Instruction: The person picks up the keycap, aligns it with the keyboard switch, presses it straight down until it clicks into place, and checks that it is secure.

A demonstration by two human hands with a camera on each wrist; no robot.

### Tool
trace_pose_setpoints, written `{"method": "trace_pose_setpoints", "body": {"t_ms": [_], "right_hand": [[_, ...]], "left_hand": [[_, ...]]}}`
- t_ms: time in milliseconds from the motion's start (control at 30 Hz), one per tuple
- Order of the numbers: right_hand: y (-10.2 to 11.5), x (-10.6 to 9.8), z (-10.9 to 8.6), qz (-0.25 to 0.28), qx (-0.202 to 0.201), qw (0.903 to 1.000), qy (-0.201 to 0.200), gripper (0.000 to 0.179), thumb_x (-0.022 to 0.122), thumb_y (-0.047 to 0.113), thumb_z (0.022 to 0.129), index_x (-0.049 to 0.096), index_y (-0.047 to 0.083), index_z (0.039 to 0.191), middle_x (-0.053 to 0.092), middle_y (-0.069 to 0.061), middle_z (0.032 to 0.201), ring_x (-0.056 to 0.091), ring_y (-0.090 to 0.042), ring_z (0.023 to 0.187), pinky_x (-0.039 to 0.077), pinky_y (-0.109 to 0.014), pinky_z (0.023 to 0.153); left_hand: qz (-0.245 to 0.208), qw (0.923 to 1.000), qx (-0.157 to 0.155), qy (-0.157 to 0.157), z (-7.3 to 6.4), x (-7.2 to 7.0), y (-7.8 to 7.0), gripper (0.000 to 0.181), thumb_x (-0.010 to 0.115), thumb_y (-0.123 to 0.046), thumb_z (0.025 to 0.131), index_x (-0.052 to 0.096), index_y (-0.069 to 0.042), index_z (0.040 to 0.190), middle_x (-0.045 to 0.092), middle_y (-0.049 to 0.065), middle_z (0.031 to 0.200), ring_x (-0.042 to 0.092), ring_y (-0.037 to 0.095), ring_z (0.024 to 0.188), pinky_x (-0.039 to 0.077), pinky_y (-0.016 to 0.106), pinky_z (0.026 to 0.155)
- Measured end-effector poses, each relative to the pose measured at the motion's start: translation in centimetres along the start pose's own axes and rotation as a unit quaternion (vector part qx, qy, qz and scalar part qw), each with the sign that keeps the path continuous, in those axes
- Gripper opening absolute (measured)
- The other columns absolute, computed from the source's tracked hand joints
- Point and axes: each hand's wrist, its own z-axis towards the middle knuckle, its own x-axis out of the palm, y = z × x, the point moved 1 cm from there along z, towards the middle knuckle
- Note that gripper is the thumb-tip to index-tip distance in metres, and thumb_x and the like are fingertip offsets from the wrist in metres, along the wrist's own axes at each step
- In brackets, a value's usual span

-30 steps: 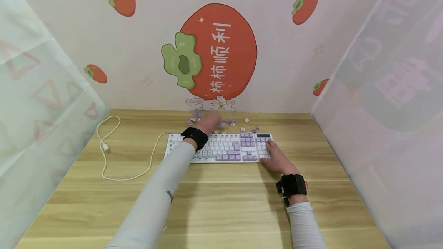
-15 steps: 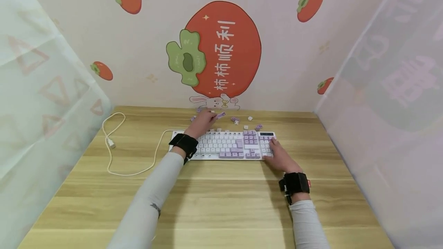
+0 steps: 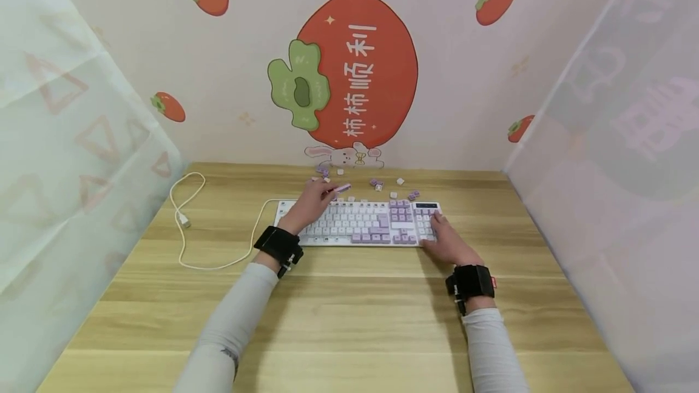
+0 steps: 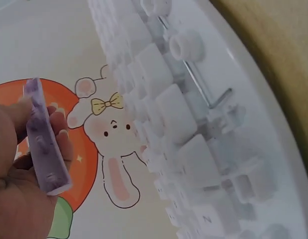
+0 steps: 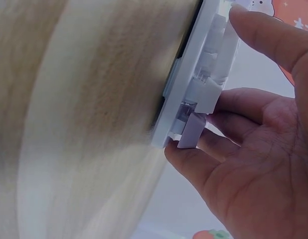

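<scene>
Long purple keycap (image 4: 48,149) first: I've got it pinched between thumb and fingertips of the left hand (image 3: 309,205), peg side showing to the left wrist cam. Head view puts it by the keyboard's far edge, apart from the keys. I'd say the step is lining it up, so I'd flip the pegs downward, match them to the bare metal wire (image 4: 196,82), and press evenly rather than one end first. Skewed, it'd probably bind. The right hand (image 3: 449,244) grips the right end of the keyboard (image 3: 360,222), which should stop it sliding. Loose keycaps (image 3: 378,187) lie behind the board on the table (image 3: 349,320), so I'd watch my knuckles there.
</scene>
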Motion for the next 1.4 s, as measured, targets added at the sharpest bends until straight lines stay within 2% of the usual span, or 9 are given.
{"method": "trace_pose_setpoints", "body": {"t_ms": [233,400,567,733,1000,1400], "right_hand": [[0.2,-0.1,0.2,-0.003,0.002,1.0000,0.004,0.079,0.065,0.018,0.097,0.021,-0.018,0.152,0.006,-0.040,0.161,0.011,-0.055,0.149,0.017,-0.059,0.122],[0.3,-0.2,0.1,-0.001,0.000,1.0000,0.004,0.079,0.065,0.017,0.098,0.021,-0.018,0.152,0.005,-0.040,0.161,0.010,-0.055,0.149,0.016,-0.059,0.122],[0.4,-0.4,0.0,0.000,-0.001,1.0000,0.004,0.078,0.064,0.017,0.098,0.021,-0.019,0.151,0.005,-0.040,0.161,0.010,-0.055,0.149,0.016,-0.059,0.122],[0.4,-0.4,-0.1,0.002,0.003,0.9999,0.009,0.078,0.063,0.017,0.098,0.020,-0.020,0.151,0.005,-0.040,0.161,0.010,-0.055,0.149,0.017,-0.061,0.121],[0.5,-0.4,0.0,0.001,-0.009,1.0000,0.003,0.077,0.065,0.016,0.097,0.022,-0.022,0.149,0.007,-0.042,0.160,0.011,-0.057,0.148,0.016,-0.060,0.121],[0.6,-0.3,0.0,0.002,-0.015,0.9999,-0.002,0.077,0.065,0.014,0.096,0.023,-0.022,0.149,0.008,-0.043,0.159,0.012,-0.058,0.148,0.017,-0.060,0.121]], "left_hand": [[-0.026,0.9991,0.016,0.030,-2.2,0.1,-0.4,0.021,0.070,-0.008,0.096,0.075,0.000,0.115,0.070,0.011,0.107,0.063,0.023,0.094,0.054,0.038,0.082],[-0.039,0.9989,0.011,0.025,-3.7,0.6,-0.2,0.022,0.078,0.000,0.086,0.077,-0.002,0.108,0.073,0.009,0.102,0.067,0.023,0.095,0.056,0.041,0.086],[-0.058,0.9976,0.007,0.037,-4.7,1.0,0.1,0.023,0.082,-0.002,0.083,0.079,-0.003,0.105,0.076,0.008,0.102,0.071,0.021,0.093,0.058,0.037,0.083],[-0.048,0.9978,-0.004,0.046,-5.5,1.3,0.3,0.021,0.085,-0.008,0.081,0.080,-0.006,0.101,0.077,0.006,0.097,0.070,0.015,0.085,0.057,0.031,0.076],[-0.035,0.9984,-0.006,0.043,-5.9,2.0,0.4,0.030,0.089,-0.009,0.076,0.078,-0.003,0.103,0.076,0.006,0.095,0.068,0.012,0.079,0.057,0.028,0.075],[0.030,0.9977,-0.014,0.059,-5.6,2.2,-0.3,0.031,0.091,-0.006,0.072,0.078,-0.004,0.100,0.073,0.003,0.090,0.064,0.013,0.078,0.056,0.030,0.075]]}}
